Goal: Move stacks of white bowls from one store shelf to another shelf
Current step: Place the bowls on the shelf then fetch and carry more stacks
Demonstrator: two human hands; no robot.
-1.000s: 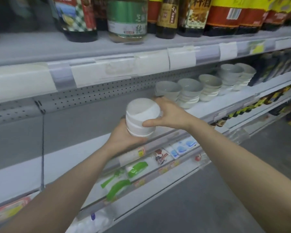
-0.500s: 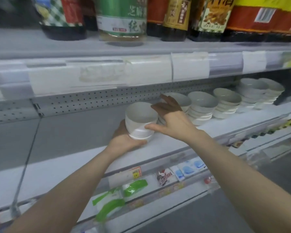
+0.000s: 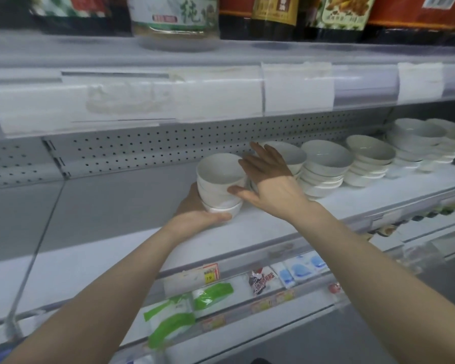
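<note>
Bowl stack (image 3: 221,185) lowered to shelf (image 3: 273,219), left hand (image 3: 197,214) grips base, right hand (image 3: 271,185) open

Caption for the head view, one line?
Left hand holds a white bowl stack by its base at the shelf; right hand touches its side.

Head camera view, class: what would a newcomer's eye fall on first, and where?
First, the stack of white bowls at centre, at the middle shelf, left hand gripping its base, right hand flat against its side. Then more bowl stacks lined up to its right, and bottles on the shelf above.
</note>
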